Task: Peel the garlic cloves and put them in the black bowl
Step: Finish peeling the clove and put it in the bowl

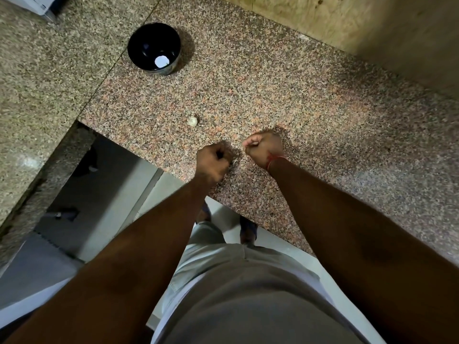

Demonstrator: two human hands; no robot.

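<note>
Peeling step judged in hand: left hand [215,161] and right hand [263,147] both curled tight over worktop [310,115], contents hidden; pale scrap shows beside left. Garlic [192,120] lies just beyond hands. Black bowl [154,48] well apart, one white piece inside. Next: bare clove, carry to bowl.

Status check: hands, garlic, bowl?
Both hands curled; contents hidden. Left hand, right hand. Garlic untouched on counter. Black bowl: path clear.

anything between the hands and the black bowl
In the head view, one garlic bulb lies on the granite counter between the hands and the black bowl; otherwise bare.
</note>
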